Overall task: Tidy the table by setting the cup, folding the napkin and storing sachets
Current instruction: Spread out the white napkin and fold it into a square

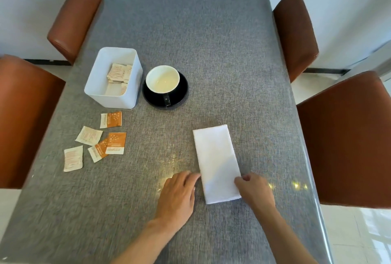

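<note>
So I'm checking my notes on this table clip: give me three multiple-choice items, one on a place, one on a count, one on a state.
1. Where is the cup?
A. on the saucer
B. in the white box
C. on the napkin

2. How many sachets lie loose on the table?
A. two
B. five
C. eight

3. What state is the napkin in?
A. crumpled
B. folded flat
C. rolled up

Answers: A, it stands on the black saucer right of the box; B, five lie near the box; C is wrong, B: a flat rectangle between left hand and right hand.
</note>
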